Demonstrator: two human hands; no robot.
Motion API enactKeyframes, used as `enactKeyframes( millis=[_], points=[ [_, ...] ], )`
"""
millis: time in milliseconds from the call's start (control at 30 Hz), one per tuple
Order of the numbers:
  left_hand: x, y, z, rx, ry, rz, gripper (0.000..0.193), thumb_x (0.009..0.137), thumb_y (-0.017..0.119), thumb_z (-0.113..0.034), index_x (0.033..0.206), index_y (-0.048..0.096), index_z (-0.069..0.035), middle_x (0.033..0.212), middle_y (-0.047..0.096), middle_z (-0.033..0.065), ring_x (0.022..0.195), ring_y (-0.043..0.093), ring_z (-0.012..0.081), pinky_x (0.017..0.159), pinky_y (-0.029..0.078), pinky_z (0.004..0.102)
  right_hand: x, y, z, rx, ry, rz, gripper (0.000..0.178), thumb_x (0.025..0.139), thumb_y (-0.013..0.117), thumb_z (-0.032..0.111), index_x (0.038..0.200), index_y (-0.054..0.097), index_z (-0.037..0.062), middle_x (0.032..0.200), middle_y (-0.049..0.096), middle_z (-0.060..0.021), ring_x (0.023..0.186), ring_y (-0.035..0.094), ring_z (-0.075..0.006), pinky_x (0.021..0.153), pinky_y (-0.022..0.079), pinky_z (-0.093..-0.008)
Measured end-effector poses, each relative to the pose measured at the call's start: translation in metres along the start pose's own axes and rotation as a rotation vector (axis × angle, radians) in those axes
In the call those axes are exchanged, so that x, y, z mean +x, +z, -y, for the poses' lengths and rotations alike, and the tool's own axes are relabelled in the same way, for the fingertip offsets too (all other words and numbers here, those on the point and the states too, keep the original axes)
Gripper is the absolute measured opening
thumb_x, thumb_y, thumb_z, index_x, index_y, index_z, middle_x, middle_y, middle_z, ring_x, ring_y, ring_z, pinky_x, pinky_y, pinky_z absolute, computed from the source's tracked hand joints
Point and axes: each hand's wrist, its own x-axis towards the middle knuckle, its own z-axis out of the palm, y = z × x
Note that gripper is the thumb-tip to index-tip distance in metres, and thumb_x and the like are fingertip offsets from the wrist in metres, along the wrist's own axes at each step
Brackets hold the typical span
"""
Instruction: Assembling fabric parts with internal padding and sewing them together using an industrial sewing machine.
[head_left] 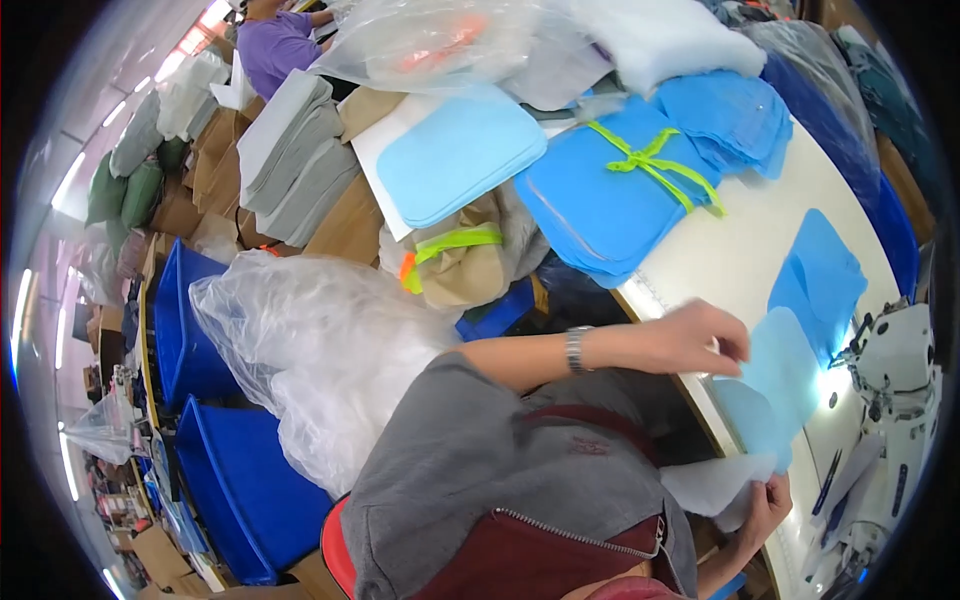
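Observation:
My left hand (705, 338), with a metal watch on its wrist, hovers at the table's near edge beside a pale blue fabric piece (785, 365). Its fingers are curled, a gap shows between thumb and forefinger, and I see nothing held there. Lower in the view, my right hand (768, 508) pinches the edge of a thin white fabric piece (715, 482), which hangs over the table edge and meets the pale blue piece. The pale blue piece lies partly folded by the lit sewing machine (895, 360). Darker blue fabric pieces (815, 275) lie just beyond it.
On the white table (745, 230), a blue fabric stack (590, 200) is tied with a yellow-green strip. Nearby sit a pale blue stack (460, 155) and grey bundles (305, 165). A clear plastic bag (330, 340) and blue bins (240, 480) stand to the left. Black tweezers (828, 480) lie near the machine.

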Motion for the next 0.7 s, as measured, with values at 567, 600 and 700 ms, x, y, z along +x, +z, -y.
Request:
enactKeyframes(
  millis=[567, 600, 700],
  points=[
    [-0.17, -0.213, -0.004, 1.37, -0.252, -0.654, 0.035, 0.069, 0.072, -0.009, 0.102, 0.058, -0.008, 0.097, 0.059, 0.006, 0.091, 0.057, 0.0254, 0.076, 0.048, 0.0372, 0.006, -0.012, 0.002, -0.009, 0.171, -0.034, 0.012, 0.083, 0.064, 0.012, 0.082, 0.062, 0.0004, 0.084, 0.059, 0.0005, 0.078, 0.05, -0.0087, 0.074, 0.038, -0.0224],
    [-0.171, -0.216, -0.005, 1.36, -0.254, -0.653, 0.031, 0.072, 0.07, -0.009, 0.101, 0.059, -0.008, 0.096, 0.06, 0.0054, 0.09, 0.057, 0.0246, 0.075, 0.049, 0.0368, 0.007, -0.012, 0.001, -0.004, 0.153, -0.036, 0.011, 0.083, 0.064, 0.012, 0.082, 0.062, 0.0004, 0.083, 0.059, 0.0005, 0.078, 0.05, -0.0085, 0.074, 0.039, -0.0225],
    [-0.168, -0.219, -0.009, 1.353, -0.254, -0.624, 0.025, 0.073, 0.066, -0.006, 0.097, 0.061, -0.007, 0.093, 0.061, 0.0061, 0.088, 0.058, 0.0248, 0.072, 0.05, 0.0366, 0.007, -0.011, -0.001, 0.012, 0.101, -0.047, 0.01, 0.083, 0.063, 0.01, 0.083, 0.062, 0.0005, 0.082, 0.06, 0.0006, 0.078, 0.05, -0.0081, 0.075, 0.039, -0.0228]
  ],
)
